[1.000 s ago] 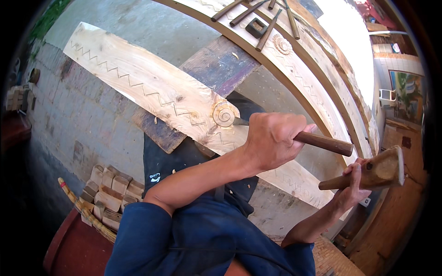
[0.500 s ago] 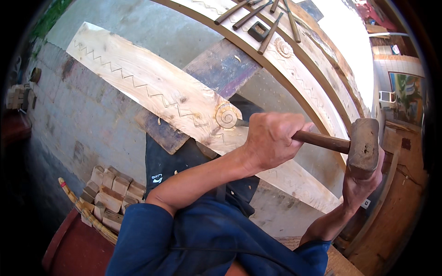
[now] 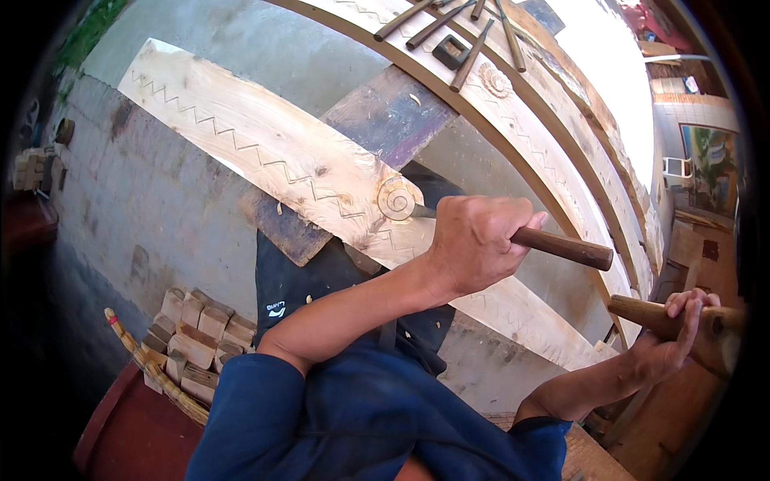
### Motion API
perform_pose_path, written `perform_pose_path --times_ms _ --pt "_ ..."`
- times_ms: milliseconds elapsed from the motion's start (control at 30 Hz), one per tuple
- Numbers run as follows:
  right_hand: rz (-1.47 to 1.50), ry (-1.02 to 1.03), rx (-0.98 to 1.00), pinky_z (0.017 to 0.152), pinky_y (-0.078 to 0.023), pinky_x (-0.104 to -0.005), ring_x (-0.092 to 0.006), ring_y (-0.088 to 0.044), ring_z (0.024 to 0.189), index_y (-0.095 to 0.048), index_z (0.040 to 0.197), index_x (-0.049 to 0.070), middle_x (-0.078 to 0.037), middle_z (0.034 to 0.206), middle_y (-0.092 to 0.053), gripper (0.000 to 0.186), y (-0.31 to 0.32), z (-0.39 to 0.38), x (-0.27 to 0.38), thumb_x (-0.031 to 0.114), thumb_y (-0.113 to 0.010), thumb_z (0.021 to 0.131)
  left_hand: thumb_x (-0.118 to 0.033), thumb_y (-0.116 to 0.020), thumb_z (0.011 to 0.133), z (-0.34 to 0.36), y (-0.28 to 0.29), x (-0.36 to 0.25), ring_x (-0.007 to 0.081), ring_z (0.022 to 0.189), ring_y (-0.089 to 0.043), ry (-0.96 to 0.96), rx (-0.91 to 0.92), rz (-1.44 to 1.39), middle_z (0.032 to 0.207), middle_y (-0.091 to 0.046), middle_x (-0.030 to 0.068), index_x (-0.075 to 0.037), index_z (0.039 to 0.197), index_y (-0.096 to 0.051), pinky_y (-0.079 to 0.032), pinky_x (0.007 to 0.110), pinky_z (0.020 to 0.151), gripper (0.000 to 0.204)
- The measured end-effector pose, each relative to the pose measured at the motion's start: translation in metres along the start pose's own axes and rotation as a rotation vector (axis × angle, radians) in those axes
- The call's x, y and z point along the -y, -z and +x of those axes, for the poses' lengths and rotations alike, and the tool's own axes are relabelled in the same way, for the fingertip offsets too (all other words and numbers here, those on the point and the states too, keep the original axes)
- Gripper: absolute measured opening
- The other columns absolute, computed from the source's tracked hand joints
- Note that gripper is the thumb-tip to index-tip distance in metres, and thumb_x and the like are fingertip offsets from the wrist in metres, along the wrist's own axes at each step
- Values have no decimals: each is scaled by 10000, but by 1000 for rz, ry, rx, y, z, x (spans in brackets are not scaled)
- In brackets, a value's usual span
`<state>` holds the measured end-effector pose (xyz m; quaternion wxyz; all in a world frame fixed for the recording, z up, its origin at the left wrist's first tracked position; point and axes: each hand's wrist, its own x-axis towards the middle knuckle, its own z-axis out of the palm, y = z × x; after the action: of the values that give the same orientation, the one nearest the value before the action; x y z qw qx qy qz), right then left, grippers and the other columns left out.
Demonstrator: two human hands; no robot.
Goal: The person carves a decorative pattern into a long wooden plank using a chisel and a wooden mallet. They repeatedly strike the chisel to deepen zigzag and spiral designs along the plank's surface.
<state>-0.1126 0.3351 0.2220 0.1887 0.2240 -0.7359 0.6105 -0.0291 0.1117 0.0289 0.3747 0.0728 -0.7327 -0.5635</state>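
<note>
My left hand (image 3: pixel 481 240) is wrapped around the dark wooden handle of a chisel (image 3: pixel 571 248). The chisel's metal end touches or lies very near the edge of a round spiral carving (image 3: pixel 397 199) on a long pale board (image 3: pixel 241 136). A zigzag line is cut along that board. Off to the right, my right hand (image 3: pixel 670 345) holds a wooden mallet (image 3: pixel 718 341), swung away from the chisel's butt. Some of its fingers look loosely extended, and the mallet's head is partly cut off by the dark rim.
Several chisels (image 3: pixel 473 56) and a small dark square block (image 3: pixel 451 52) lie on another pale board with a carved rosette (image 3: pixel 494 80). A pile of wood blocks (image 3: pixel 192 341) sits at the lower left by a bamboo stick (image 3: pixel 152 369). A stained plank (image 3: pixel 389 116) runs under the main board.
My right hand and the mallet have swung down and to the right, away from the chisel's butt end. My left hand and the chisel have stayed nearly in place.
</note>
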Motion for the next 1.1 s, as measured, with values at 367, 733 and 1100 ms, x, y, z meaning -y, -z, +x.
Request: perform_pose_path --times_ms 367,733,1100 --pt "269 -44 -20 726 -435 -268 -116 -504 740 -596 1165 57 -41 932 -598 189 5 -18 -7 -5 -671 1003 -169 -777 949 -1 -1 1 359 513 -539 23 15 5 607 -523 147 -58 676 -527 -390 437 478 387" --pt "-490 -281 26 683 -532 -284 -110 -640 743 -693 1034 -19 -45 907 -692 130 -6 -86 -64 36 -777 952 -179 -850 867 -41 1 -20 272 495 -523 -203 197 -29 590 -464 86 -91 644 -497 -391 399 456 427" --pt "-793 -335 537 901 -556 -427 -379 -706 1068 -658 1197 45 -163 1126 -730 534 -33 -160 -130 121 -920 737 -76 -770 915 15 140 52 334 770 -722 9 146 953 961 -744 69 -96 976 -731 -538 403 646 76"
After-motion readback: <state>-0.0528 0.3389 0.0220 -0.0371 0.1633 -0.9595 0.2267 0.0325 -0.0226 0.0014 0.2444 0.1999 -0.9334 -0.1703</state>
